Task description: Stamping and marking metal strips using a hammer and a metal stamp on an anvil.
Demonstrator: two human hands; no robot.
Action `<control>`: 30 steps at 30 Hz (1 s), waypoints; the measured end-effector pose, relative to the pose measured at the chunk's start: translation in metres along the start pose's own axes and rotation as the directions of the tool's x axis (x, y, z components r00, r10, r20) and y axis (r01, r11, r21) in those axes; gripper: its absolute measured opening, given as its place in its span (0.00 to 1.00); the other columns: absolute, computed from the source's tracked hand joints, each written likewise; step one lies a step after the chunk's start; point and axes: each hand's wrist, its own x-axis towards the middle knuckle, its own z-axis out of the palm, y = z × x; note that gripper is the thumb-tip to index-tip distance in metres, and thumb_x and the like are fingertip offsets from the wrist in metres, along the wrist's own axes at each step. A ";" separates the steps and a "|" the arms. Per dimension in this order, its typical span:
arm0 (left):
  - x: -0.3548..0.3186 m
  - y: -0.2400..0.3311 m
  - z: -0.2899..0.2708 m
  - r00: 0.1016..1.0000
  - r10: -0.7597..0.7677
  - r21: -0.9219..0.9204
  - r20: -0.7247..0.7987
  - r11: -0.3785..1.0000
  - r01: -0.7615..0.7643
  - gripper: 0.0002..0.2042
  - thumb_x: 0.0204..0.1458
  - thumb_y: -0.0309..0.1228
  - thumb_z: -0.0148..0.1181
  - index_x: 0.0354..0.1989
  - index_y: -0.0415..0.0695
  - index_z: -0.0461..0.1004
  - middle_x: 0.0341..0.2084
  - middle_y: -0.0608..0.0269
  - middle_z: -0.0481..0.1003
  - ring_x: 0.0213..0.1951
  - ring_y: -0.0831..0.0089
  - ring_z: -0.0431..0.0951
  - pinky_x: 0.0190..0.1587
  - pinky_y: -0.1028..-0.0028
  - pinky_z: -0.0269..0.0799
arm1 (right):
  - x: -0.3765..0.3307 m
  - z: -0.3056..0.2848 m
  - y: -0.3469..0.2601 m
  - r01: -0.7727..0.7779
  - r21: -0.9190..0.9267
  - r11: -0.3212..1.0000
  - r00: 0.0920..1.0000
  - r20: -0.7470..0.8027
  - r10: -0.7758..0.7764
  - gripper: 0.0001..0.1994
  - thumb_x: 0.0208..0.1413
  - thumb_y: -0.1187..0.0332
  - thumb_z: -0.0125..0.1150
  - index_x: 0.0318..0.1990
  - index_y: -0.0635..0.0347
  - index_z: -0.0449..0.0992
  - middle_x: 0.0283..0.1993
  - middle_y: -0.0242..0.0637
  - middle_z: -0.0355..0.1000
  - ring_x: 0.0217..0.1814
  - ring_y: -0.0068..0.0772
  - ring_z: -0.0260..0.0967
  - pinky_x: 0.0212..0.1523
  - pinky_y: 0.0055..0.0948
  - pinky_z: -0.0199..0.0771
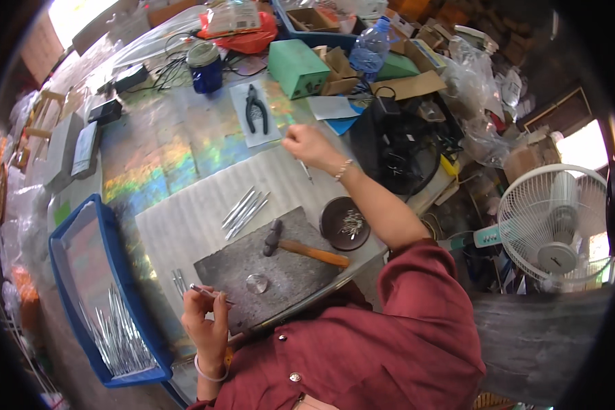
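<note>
My left hand [208,321] pinches a slim silver metal rod [205,292] over the left edge of a dark grey slab [219,277]. My right hand [311,145] is closed in a fist at the sheet's far right, beside black pliers [255,109]; what it holds, if anything, is hidden. A thin silver stick [306,171] shows just below that wrist; whether the hand touches it I cannot tell. On the slab lie a hammer [307,253] with a wooden handle and a round silvery piece [257,283]. Several silver rods [246,212] lie beyond the slab.
A blue tray [109,256] at left holds many silver rods. A brown bowl [329,236] of small metal parts stands right of the slab. Behind are a blue jar [206,68], a green box [297,68] and a water bottle [370,49]. A fan [557,229] stands right.
</note>
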 end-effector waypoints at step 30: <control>0.001 -0.009 0.033 0.975 -0.097 -0.334 0.201 0.929 0.161 0.04 0.53 0.19 0.55 0.36 0.35 0.69 0.28 0.63 0.75 0.30 0.80 0.76 0.34 0.81 0.72 | -0.191 0.023 -0.084 0.222 -0.340 0.914 0.966 0.205 -0.158 0.19 0.47 0.74 0.56 0.48 0.64 0.61 0.41 0.48 0.66 0.41 0.50 0.68 0.40 0.41 0.71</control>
